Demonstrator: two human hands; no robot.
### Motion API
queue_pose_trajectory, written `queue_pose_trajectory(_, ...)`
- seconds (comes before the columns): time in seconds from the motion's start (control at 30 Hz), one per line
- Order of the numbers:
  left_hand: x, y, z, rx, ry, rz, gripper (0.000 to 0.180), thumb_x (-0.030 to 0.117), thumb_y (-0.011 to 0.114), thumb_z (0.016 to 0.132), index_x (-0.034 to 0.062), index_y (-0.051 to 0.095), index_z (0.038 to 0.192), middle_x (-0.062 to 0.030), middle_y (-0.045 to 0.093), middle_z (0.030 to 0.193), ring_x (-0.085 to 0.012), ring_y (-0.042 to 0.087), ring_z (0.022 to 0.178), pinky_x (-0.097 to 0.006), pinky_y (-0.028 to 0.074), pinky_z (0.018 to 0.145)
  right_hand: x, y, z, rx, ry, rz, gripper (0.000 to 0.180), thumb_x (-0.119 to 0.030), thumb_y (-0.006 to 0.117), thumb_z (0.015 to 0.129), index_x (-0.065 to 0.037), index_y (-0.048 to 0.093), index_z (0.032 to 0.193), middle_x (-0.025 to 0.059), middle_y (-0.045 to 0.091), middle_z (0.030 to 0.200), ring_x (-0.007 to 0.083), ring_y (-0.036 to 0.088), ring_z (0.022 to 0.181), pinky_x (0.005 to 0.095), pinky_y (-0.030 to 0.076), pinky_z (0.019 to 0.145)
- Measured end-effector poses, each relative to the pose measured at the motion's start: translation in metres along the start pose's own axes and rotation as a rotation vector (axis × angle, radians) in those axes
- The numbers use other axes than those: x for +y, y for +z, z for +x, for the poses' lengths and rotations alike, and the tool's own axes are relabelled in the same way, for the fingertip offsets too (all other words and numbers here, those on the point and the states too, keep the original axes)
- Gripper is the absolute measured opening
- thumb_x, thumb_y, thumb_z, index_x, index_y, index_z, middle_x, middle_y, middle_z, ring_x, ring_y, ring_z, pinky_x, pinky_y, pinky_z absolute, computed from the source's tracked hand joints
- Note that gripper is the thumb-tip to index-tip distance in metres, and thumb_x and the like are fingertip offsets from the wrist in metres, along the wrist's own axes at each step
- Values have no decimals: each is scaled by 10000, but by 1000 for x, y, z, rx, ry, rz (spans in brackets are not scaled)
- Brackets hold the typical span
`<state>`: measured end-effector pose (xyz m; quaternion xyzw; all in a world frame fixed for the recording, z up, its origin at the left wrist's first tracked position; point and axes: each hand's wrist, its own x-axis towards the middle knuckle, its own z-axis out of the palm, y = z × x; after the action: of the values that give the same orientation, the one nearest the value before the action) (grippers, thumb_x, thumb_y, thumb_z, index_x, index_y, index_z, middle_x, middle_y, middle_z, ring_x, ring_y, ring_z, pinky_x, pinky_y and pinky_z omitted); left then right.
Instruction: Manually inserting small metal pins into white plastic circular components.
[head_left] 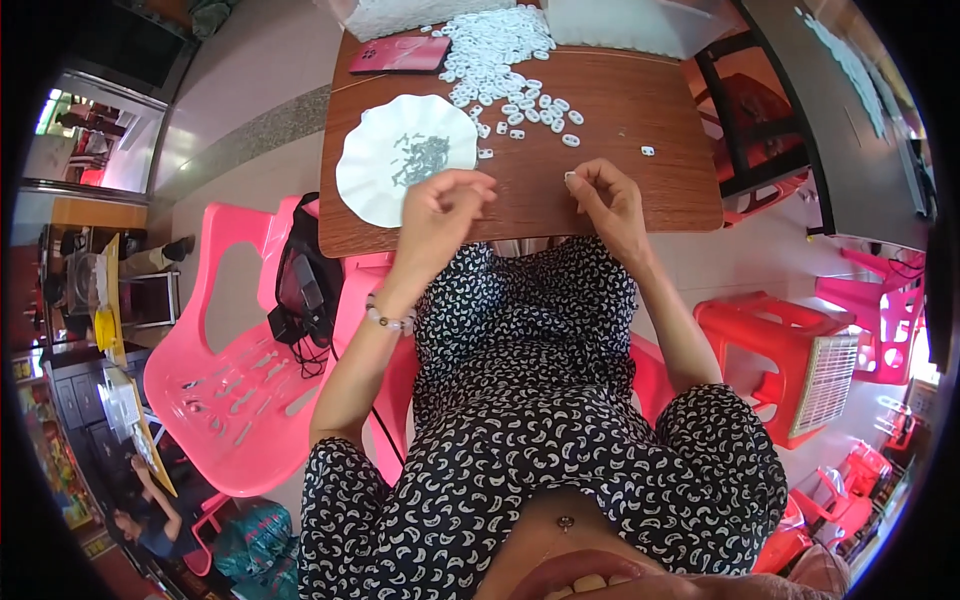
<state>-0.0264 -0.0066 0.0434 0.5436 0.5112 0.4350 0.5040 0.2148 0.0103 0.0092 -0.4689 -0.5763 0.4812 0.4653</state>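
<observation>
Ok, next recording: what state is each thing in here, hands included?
Left hand: half curled, blurred; grip unclear
Right hand: fingers bent, something small and white at a fingertip, unclear
White plate: right side up, holding grey pieces
Grey pieces: loose
White pieces: loose, mostly piled, some scattered
Pink case: lying flat
Pink chair: upright

Angling left forearm (360, 375) and right forearm (675, 325) forward and inward from bent elbows, both bare. Holding left wrist (402, 292) and right wrist (645, 262) roughly in line with the forearms. Carrying left hand (437, 207) with fingers bent and pointing across to the right, slightly blurred; unclear if closed on anything. Facing it with right hand (612, 207), fingers curled, thumb and forefinger bent toward each other; pale spot at fingertips, unclear whether nail or something pinched. Hands apart.
</observation>
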Motion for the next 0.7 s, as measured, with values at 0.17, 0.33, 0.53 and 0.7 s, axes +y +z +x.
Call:
queue_pose_trajectory(0.17,-4,-40,5,279,242,546,173,131,637,882,31,703,1007,-52,664,819,-105,565,661,-252,452,605,3,-8,3,-35,17,109,162,-174,650,940,-18,613,915,-40,571,766,26,493,679,198,422,600)
queue_pose_trajectory(0.33,-14,-98,34,339,270,956,214,128,632,829,59,692,1023,-162,628,933,-264,622,769,-385,506,709,2,-6,1,-75,24,93,178,-198,628,952,-28,606,903,-35,563,784,35,486,688,194,405,627)
queue_pose_trajectory(0.53,-21,-109,65,249,197,1017,174,115,628,840,16,703,962,-180,659,911,-284,649,782,-388,510,708,4,-2,-1,-68,-13,67,175,-195,641,948,-31,606,900,-45,564,783,26,484,698,197,410,618)
queue_pose_trajectory(0.7,-28,-100,75,243,198,1201,168,134,654,841,-14,704,904,-196,680,895,-320,658,811,-409,510,733,4,-2,-2,-85,16,-15,137,-158,651,943,-33,608,909,-64,548,790,15,466,703,181,393,629)
